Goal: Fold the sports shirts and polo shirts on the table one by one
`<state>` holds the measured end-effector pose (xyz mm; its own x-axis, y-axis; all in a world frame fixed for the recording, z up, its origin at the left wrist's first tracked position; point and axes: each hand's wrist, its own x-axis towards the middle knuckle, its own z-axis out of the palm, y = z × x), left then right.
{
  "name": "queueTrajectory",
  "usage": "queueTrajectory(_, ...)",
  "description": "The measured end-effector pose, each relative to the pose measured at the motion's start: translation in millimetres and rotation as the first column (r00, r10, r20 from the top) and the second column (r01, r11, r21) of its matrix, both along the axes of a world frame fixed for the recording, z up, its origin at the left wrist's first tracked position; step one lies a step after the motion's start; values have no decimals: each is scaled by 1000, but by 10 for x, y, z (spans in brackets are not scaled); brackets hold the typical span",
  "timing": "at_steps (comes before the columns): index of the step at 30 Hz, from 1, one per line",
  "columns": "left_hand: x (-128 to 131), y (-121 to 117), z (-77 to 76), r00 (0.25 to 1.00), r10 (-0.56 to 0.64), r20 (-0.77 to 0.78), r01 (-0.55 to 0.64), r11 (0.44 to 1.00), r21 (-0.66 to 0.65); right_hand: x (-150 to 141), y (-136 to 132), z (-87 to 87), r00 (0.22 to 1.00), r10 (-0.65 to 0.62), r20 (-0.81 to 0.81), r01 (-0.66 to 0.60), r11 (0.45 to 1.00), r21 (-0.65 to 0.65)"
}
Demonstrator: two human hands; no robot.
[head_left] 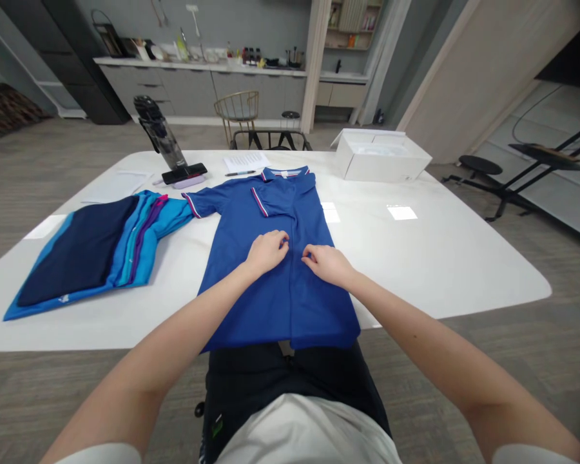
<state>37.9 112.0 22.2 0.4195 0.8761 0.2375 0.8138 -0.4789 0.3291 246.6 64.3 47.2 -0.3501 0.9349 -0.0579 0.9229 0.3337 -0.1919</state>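
Note:
A blue polo shirt (251,258) lies spread on the white table in front of me, its collar at the far end. Its right side is folded inward, and one sleeve with red and white trim lies across the chest. Above the middle of the shirt, just left of the fold edge, is my left hand (269,251) with curled fingers. My right hand (327,263) hovers on the other side of that edge, thumb and fingers closed together. I see no cloth raised between the fingers of either hand. The shirt's lower hem reaches the near table edge.
Folded clothes (82,251) in dark navy, blue and purple are stacked at left. Behind them stands a handheld vacuum cleaner (162,138). Papers (245,160) and a pen (240,173) lie near the collar. A white box (381,158) sits at the table's back right.

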Motion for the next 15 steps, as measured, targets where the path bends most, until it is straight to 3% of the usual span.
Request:
queueTrajectory(7, -46, 1082, -79, 965, 247, 84, -251, 967, 42, -46, 1061, -149, 997, -37, -64, 46, 990, 137)
queueTrajectory(10, -6, 1428, -133, 955, 293, 41, -293, 956, 14, -82, 1219, -286, 998, 26, -64, -17, 992, 125)
queueTrajectory(15, 76, 1769, -177, 954, 279, -112, -282, 959, -7, -44, 1480, -429, 981, 86, -172, -71, 993, 94)
